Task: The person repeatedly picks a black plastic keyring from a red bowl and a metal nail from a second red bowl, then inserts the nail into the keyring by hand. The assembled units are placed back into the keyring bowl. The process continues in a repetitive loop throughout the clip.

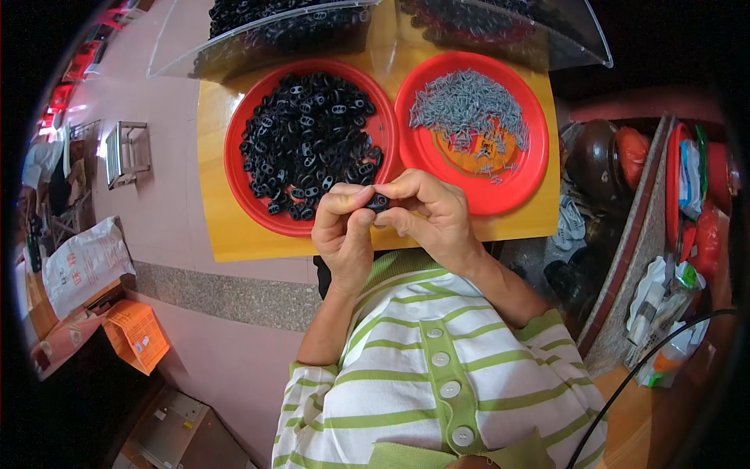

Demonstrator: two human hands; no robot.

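Observation:
Close to the near edge of the table, my left hand (344, 234) and my right hand (433, 219) meet in a pinch. Between their thumbs and index fingers is a small black plastic piece (379, 203), oval with holes in it; fingertips cover part of it. Behind my left hand, a round red plate (233, 176) bears a heap of similar black pieces (305, 133). To its right, another red plate (531, 168) holds many small grey screws (469, 102), thickest toward its far side, over an orange printed patch (469, 156).
At the table's (215, 227) far side stand clear bins (273, 35) with more black pieces. A low metal stool (125, 152) is on the floor to the left. Bags, an orange box (141, 336) and a dark round jar (594, 156) flank me. A black cable (648, 356) runs at right.

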